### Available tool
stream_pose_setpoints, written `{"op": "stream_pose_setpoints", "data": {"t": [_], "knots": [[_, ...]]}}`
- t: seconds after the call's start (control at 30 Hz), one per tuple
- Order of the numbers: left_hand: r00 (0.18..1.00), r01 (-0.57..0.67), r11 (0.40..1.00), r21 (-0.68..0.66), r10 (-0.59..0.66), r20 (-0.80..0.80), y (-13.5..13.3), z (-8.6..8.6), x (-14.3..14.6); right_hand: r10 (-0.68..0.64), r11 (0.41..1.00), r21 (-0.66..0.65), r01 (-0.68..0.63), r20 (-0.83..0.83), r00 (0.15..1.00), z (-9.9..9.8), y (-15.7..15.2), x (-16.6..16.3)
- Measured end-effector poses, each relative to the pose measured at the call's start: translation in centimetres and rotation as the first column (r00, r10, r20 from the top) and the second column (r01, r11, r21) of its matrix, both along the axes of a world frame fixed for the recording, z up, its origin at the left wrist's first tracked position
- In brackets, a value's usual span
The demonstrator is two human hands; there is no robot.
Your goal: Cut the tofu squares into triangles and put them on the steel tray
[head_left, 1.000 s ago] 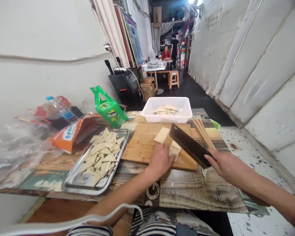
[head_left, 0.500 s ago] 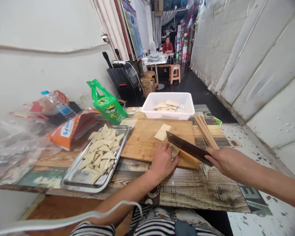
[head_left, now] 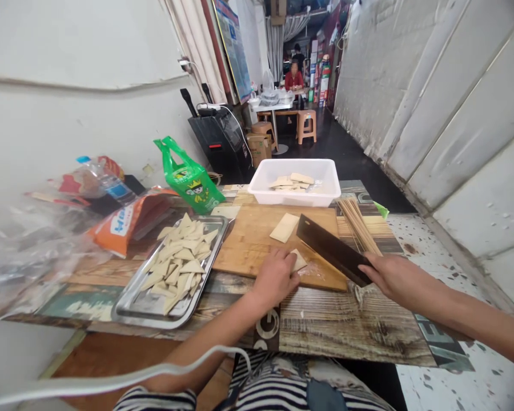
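My right hand [head_left: 394,277] grips the handle of a dark-bladed cleaver [head_left: 332,248], its blade slanting over the right side of the wooden cutting board [head_left: 244,240]. At the board's near edge my left hand [head_left: 276,277] has its fingers curled over a pale tofu sheet piece [head_left: 298,260], partly hidden beneath them. Just beyond lies a whole rectangular tofu sheet [head_left: 285,227] flat on the board. Left of the board, a metal tray [head_left: 124,311] bears a heap of triangular tofu pieces [head_left: 177,262]. More pale sheets lie inside a white plastic tub [head_left: 293,198] behind the board.
A bundle of thin wooden skewers [head_left: 357,222] lies right of the board. On the left stand a green bag [head_left: 192,185], an orange packet [head_left: 120,228], a bottle and clear plastic wrap [head_left: 38,251]. A white cable [head_left: 154,374] crosses the foreground. People are at the far tables.
The cleaver has come away from the tofu piece, its blade turned to show more of its side. My left hand has shifted slightly left with the piece.
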State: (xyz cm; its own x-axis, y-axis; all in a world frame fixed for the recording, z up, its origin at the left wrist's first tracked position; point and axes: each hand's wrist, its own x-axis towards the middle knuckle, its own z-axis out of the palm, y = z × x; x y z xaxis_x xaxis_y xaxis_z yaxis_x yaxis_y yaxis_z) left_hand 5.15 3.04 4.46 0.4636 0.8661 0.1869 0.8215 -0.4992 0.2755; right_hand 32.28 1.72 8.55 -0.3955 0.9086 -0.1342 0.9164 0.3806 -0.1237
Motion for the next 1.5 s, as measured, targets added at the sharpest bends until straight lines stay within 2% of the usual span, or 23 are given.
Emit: {"op": "stream_pose_setpoints", "data": {"t": [0.07,0.2,0.3,0.37,0.6,0.83,1.07,1.3,1.4,1.5], "knots": [[0.996,0.064,0.997,0.046,-0.067,0.061,-0.2,-0.7,-1.4,-0.006,1.0,0.02,0.006,0.014,1.0,0.6,-0.7,-0.5],[0.985,0.027,0.969,0.247,-0.068,0.159,-1.3,-3.9,-3.0,-0.019,1.0,0.005,0.018,0.048,0.999,2.3,-1.9,-3.0],[0.986,0.064,0.937,0.344,-0.113,0.125,-2.0,-5.7,-3.1,-0.02,0.999,-0.037,0.021,0.026,0.999,2.9,-2.4,-4.4],[0.987,0.088,0.924,0.371,-0.131,0.092,-2.3,-6.1,-2.9,-0.013,0.998,-0.062,0.014,0.012,1.0,2.8,-2.5,-4.7],[0.989,0.07,0.934,0.349,-0.111,0.099,-2.3,-5.7,-2.7,0.047,0.999,-0.016,-0.047,-0.037,0.998,1.9,-2.5,-4.3],[0.988,0.072,0.935,0.347,-0.114,0.103,-2.3,-5.2,-2.6,0.061,0.997,-0.052,-0.06,0.008,0.998,2.2,-2.4,-4.7],[0.989,0.062,0.929,0.365,-0.106,0.103,-2.3,-5.2,-2.6,0.094,0.995,-0.01,-0.094,0.028,0.995,1.9,-2.3,-4.8],[0.987,0.076,0.952,0.297,-0.114,0.11,-2.2,-5.9,-2.7,0.124,0.992,-0.033,-0.122,0.068,0.99,2.3,-2.1,-5.3],[0.989,0.077,0.957,0.278,-0.11,0.103,-2.1,-6.4,-2.6,0.168,0.985,-0.031,-0.168,0.022,0.985,1.1,-1.7,-5.2],[0.993,0.054,0.961,0.272,-0.081,0.088,-2.0,-6.0,-2.5,0.143,0.989,0.031,-0.142,-0.032,0.989,-0.8,-1.9,-4.5]]}}
